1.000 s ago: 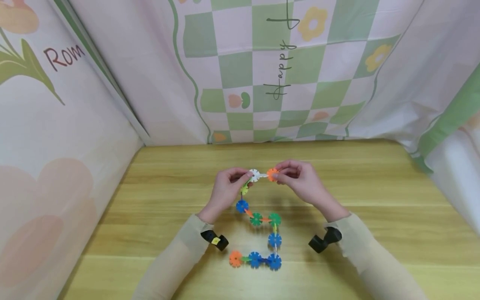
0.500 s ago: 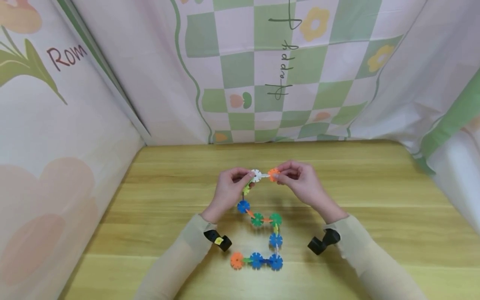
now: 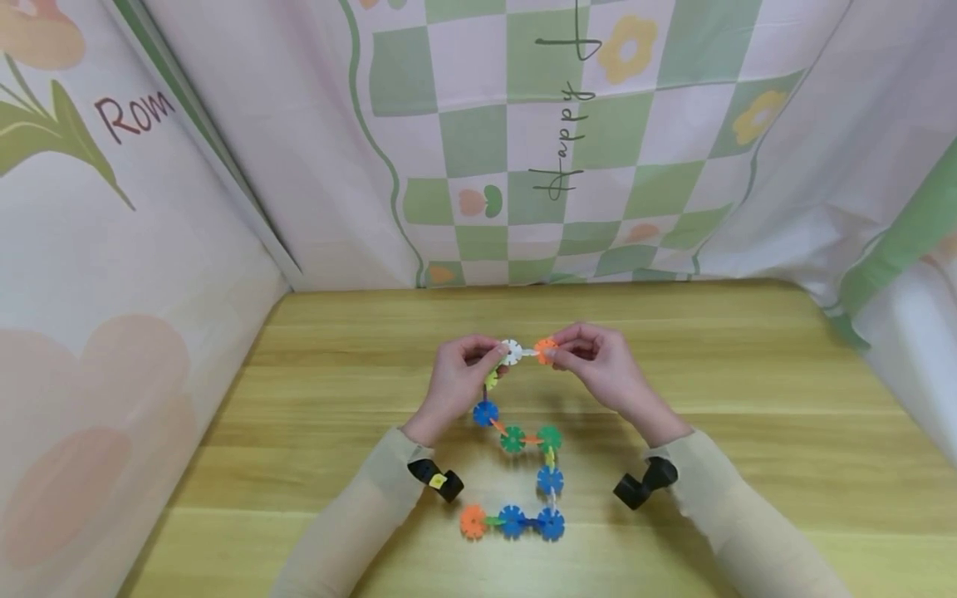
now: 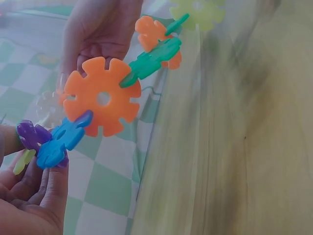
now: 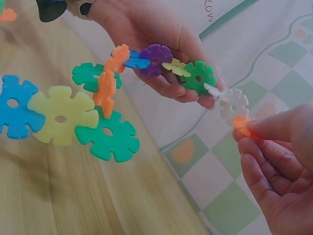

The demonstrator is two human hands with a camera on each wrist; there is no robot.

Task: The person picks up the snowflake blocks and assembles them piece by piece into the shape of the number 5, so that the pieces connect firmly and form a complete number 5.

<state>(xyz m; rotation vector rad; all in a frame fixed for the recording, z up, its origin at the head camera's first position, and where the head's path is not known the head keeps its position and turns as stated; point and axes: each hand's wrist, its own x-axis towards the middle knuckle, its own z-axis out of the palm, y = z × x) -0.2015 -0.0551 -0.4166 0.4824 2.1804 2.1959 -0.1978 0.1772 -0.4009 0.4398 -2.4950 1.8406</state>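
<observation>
My left hand (image 3: 459, 378) pinches a chain of slotted plastic snowflake discs close to its far end, by a white disc (image 3: 512, 352). In the right wrist view its fingers lie behind a purple disc (image 5: 156, 54) and a green disc (image 5: 201, 70). The orange disc (image 3: 544, 350) at that end is pinched between thumb and fingers of my right hand (image 3: 609, 370). From the left hand the chain zigzags toward me, through a green disc (image 3: 549, 438) and a blue disc (image 3: 551, 524), to another orange disc (image 3: 473, 522). Whether its near part touches the table, I cannot tell.
Below the hands is a wood-grain table (image 3: 336, 357). A curtain with green and white checks (image 3: 538, 158) hangs along its back edge, and a flowered white panel (image 3: 134, 266) stands on the left. Each wrist wears a small black camera (image 3: 635, 488).
</observation>
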